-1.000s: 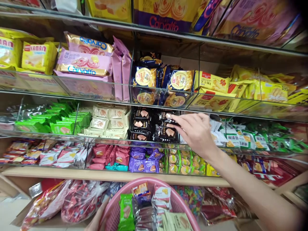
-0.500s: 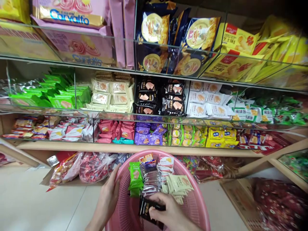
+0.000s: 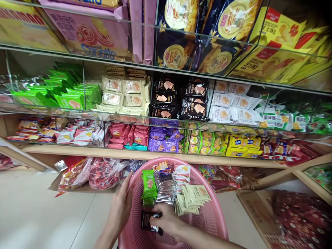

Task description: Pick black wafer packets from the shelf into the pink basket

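Black snack packet (image 3: 149,221) sits low inside the pink basket (image 3: 207,221), pinched between the fingertips (image 3: 158,216) of the right hand (image 3: 167,221); fingers curled narrow around the packet's right end, thumb side hidden. Packet lies roughly flat, just in front of the stacked items already in the basket. Left hand (image 3: 121,209) grips the basket's left rim, fingers folded over the edge, palm outside.

Basket contents, behind the packet: green packets (image 3: 148,185) at left, silver packets (image 3: 164,190) in the middle, cream packets (image 3: 193,197) fanned at right, a white-and-red packet (image 3: 181,173) and an orange-topped one (image 3: 160,166) at the far rim.

Beyond the basket: wooden shelf edge (image 3: 155,155), then glass-fronted compartments. Middle tier, left to right: green, cream, black (image 3: 178,100), white packets. Lower tier: red (image 3: 127,135), purple (image 3: 162,140), yellow-green packs. Bags of red sweets (image 3: 101,173) lie on the floor-level ledge at left.
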Demonstrator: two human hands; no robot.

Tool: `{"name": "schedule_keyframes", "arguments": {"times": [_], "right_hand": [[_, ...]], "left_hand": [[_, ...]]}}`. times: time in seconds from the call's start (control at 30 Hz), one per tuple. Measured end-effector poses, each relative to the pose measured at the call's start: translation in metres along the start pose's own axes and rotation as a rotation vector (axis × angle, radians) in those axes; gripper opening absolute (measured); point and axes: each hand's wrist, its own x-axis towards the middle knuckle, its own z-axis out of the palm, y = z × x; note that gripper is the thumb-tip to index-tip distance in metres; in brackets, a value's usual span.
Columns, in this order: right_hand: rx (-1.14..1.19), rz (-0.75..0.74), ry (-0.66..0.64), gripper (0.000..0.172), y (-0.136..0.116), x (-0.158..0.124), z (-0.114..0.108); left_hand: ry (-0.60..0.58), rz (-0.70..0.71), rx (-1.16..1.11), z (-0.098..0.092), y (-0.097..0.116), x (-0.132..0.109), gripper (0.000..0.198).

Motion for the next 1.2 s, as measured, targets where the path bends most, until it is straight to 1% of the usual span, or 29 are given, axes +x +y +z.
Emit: {"name": "schedule_keyframes", "arguments": {"times": [0.1, 0.2, 0.23, 0.3, 0.37, 0.43, 0.5, 0.6, 0.73, 0.9, 0.97, 1.03, 1.1, 1.13, 1.2], "right_hand": [[-0.085, -0.053, 0.028, 0.024, 0.0, -0.001, -0.002], [-0.242, -0.159, 0.086, 0.023, 0.0, -0.007, -0.005], [-0.292, -0.197, 0.108, 0.027, -0.001, -0.009, -0.006], [-0.386, -0.251, 0.121, 0.039, -0.003, -0.014, -0.007], [-0.508, -0.279, 0.075, 0.054, -0.005, -0.017, -0.007], [-0.691, -0.296, 0.019, 0.063, -0.008, -0.019, -0.008], [-0.879, -0.329, 0.009, 0.067, -0.009, -0.021, -0.008], [-1.056, -0.396, 0.069, 0.067, -0.008, -0.022, -0.007], [-1.122, -0.45, 0.132, 0.063, -0.007, -0.02, -0.006], [-1.202, -0.494, 0.131, 0.054, -0.01, -0.014, -0.004], [-1.232, -0.55, 0.149, 0.049, -0.007, -0.009, -0.004], [-1.249, -0.632, 0.18, 0.041, 0.001, -0.002, -0.001], [-1.238, -0.713, 0.219, 0.028, 0.014, 0.006, 0.005], [-1.225, -0.73, 0.254, 0.02, 0.022, 0.01, 0.009], [-1.201, -0.712, 0.35, 0.011, 0.035, 0.018, 0.02]], "left_hand": [[-0.005, -0.007, 0.012, 0.0, 0.001, 0.0, 0.046], [0.005, 0.0, 0.012, 0.0, 0.001, 0.0, 0.045], [0.01, 0.002, 0.008, 0.0, 0.001, 0.0, 0.045], [0.006, -0.007, 0.002, 0.001, 0.0, 0.0, 0.045], [-0.008, -0.027, 0.002, 0.001, -0.001, 0.001, 0.046], [-0.009, -0.038, 0.006, 0.002, -0.001, 0.002, 0.047], [0.003, -0.03, 0.007, 0.002, -0.001, 0.002, 0.047], [0.013, -0.002, 0.009, 0.002, -0.002, 0.003, 0.047], [0.015, 0.004, 0.029, 0.003, -0.004, 0.004, 0.047], [0.035, 0.02, 0.033, 0.005, -0.007, 0.005, 0.047], [0.041, 0.029, 0.022, 0.005, -0.008, 0.006, 0.048], [0.049, 0.035, 0.008, 0.006, -0.011, 0.006, 0.047], [0.057, 0.021, 0.005, 0.008, -0.016, 0.006, 0.047], [0.059, 0.012, 0.01, 0.009, -0.019, 0.006, 0.047], [0.069, 0.005, 0.028, 0.013, -0.027, 0.006, 0.047]]}}
